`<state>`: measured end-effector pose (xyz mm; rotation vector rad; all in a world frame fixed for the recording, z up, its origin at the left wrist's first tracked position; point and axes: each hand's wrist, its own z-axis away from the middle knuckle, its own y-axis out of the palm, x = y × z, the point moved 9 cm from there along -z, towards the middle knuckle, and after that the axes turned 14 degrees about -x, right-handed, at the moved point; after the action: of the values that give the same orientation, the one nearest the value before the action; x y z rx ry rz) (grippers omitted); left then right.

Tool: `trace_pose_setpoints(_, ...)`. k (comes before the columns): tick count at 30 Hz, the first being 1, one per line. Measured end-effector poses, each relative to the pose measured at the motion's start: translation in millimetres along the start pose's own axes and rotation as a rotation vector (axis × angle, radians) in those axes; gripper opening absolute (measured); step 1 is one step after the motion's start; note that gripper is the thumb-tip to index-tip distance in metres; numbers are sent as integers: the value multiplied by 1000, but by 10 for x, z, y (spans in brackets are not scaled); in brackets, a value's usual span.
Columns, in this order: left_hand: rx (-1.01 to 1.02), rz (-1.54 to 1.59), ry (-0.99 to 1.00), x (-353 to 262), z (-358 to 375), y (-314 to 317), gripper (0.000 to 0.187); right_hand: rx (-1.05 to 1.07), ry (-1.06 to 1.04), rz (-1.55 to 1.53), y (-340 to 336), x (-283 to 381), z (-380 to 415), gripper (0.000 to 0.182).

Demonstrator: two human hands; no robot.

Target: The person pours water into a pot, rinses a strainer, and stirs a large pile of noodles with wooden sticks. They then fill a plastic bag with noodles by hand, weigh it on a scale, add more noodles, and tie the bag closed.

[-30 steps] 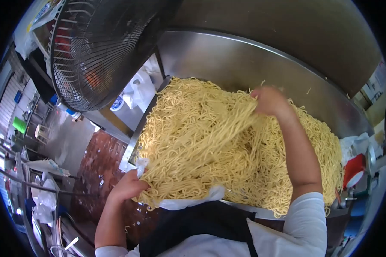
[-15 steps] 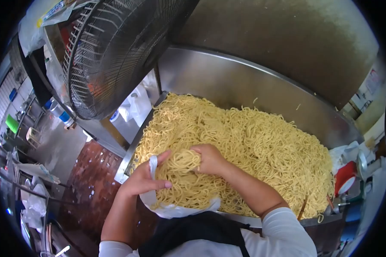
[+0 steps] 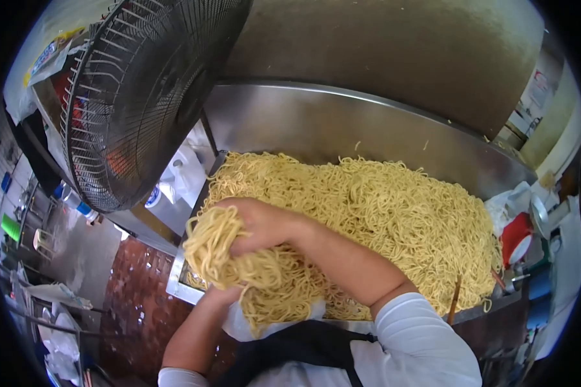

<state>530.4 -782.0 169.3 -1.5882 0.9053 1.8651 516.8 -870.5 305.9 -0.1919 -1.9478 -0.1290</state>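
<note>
A thick clump of yellow noodles (image 3: pixel 214 248) is hanging above the near left corner of a metal tray (image 3: pixel 182 289), in front of the person's apron (image 3: pixel 306 348). The right hand (image 3: pixel 261 226) is reaching across from the right, its fingers curling around the clump from above, probably because loose, tangled strands need a full grasp. The left hand (image 3: pixel 227 295) is sitting just below, seemingly as support; noodles are hiding its fingers, so I cannot tell whether they are gripping. A white plastic bag (image 3: pixel 237 324) is lying under noodles at the near edge, perhaps for catching them. Beyond, a wide heap of noodles (image 3: pixel 407 226) is filling the tray, with a tall metal panel (image 3: pixel 297 119) standing behind, likely containing strands. A large fan (image 3: pixel 142 103) is looming at upper left, perhaps placed there for airflow.
</note>
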Motion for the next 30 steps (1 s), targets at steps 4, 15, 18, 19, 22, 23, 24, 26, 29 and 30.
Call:
trace_pose_setpoints(4,51,-68,-41,-574,286,-154,70,287,279,872,-496,-825,714,61)
trace_pose_setpoints(15,148,-988,-28,-612,717,-632,59,-905,21,1426,-3045,277,809,20)
trace_pose_setpoints(18,226,-1277,-96,-538,742,-671,48,-972,-16,1256,-3139,439,641,21)
trace_pose_setpoints(19,270,-1327,-133,-526,745,-610,48,-1023,-26,1148,-3154,490,599,20)
trace_pose_setpoints(22,341,-1362,-174,-442,730,-607,48,-1100,-99,911,-3241,668,364,22)
trace_pose_setpoints(23,380,-1358,-173,-404,728,-591,47,-1104,-193,650,-3208,815,270,24)
trace_pose_setpoints(24,384,-1356,-178,-406,719,-568,47,-1099,-282,390,-3141,1023,169,26)
trace_pose_setpoints(26,418,-1368,-206,-405,722,-502,46,-1029,-382,271,-2930,1567,-30,27)
trace_pose_setpoints(29,447,-1364,-187,-330,714,-508,46,-973,-143,242,-2584,1779,-381,47)
trace_pose_setpoints(30,450,-1360,-187,-338,713,-501,46,-973,-141,246,-2511,1752,-385,47)
